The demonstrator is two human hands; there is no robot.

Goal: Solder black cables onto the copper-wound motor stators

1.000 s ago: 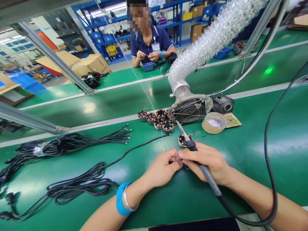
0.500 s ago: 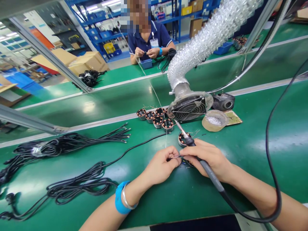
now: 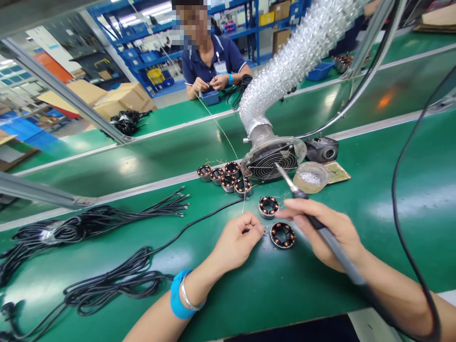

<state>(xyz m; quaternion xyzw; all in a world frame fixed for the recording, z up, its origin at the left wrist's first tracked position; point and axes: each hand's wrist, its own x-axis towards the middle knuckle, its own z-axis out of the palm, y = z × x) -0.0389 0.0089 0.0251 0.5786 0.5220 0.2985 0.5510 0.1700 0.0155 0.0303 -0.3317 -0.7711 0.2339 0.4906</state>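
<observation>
Iron [image 3: 335, 249], gripped in the right hand [image 3: 342, 229], has moved away from the left hand [image 3: 235, 242]. Its fingers pinch, apparently, a cable [image 3: 265, 233].

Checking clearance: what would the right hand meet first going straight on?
Right hand would likely meet the coil ring just off its fingertips, the farther of the nearest two; hand height is unclear.

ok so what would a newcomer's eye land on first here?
Probably the crinkled silver duct, sweeping down from upper right to a round fan-grilled hood. Next, the dark-handled soldering iron in the right hand, and the copper-wound metal ring between that and the left hand.
</observation>
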